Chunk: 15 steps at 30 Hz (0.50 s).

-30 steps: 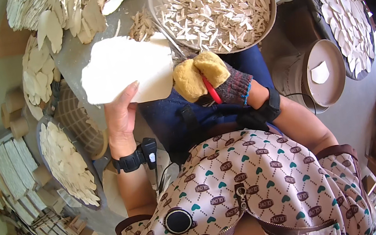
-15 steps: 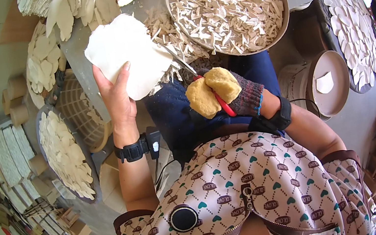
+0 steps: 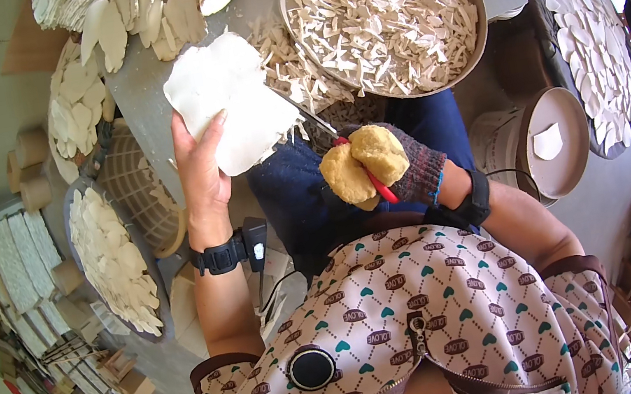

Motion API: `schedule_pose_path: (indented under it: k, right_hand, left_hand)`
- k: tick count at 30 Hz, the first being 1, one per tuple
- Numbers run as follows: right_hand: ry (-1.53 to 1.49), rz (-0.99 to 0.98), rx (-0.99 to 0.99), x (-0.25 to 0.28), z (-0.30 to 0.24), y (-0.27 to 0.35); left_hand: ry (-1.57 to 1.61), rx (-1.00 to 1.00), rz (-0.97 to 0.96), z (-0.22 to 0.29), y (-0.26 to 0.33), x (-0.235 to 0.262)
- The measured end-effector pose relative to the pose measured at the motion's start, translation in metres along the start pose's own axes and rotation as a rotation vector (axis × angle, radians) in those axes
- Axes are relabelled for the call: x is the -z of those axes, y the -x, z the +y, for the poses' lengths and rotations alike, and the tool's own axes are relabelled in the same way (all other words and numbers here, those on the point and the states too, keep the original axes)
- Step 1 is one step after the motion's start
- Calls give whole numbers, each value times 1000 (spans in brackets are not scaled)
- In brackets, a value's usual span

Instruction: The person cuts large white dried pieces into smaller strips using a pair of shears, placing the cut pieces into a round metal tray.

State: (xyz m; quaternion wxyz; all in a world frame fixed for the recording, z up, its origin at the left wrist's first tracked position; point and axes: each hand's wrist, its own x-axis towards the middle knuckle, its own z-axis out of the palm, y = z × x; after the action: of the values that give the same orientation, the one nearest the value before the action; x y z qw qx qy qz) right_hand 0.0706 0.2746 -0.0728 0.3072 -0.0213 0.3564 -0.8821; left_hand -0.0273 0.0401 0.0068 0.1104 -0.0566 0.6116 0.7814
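In the head view, we judge trimming goes best with the white sheet (image 3: 230, 94) held steady and our left hand (image 3: 200, 168) clear of the red-handled scissors (image 3: 317, 121). That hand clamps the sheet's lower-left edge; right of the sheet, our gloved right hand (image 3: 416, 168) grips the scissors.

The person's bare left hand (image 3: 201, 164) grips the lower left edge of a flat, ragged-edged white sheet (image 3: 222, 87), thumb (image 3: 214, 133) on its near face, left forearm (image 3: 227, 316) upright below it. The right hand (image 3: 415, 168), in a dark knitted glove (image 3: 424, 164), is curled to the sheet's lower right, right forearm (image 3: 533, 223) slanting; black straps (image 3: 218, 256) ring both wrists (image 3: 454, 184).
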Motion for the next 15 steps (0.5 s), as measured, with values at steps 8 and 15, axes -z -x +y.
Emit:
schedule_pose_path:
  k: [8, 15]
  right_hand:
    - [160, -33, 67, -2, -10, 2]
    - [-897, -364, -83, -21, 5, -17]
  left_hand:
    - [100, -7, -72, 17, 6, 34]
    - [-531, -577, -80, 27, 10, 29]
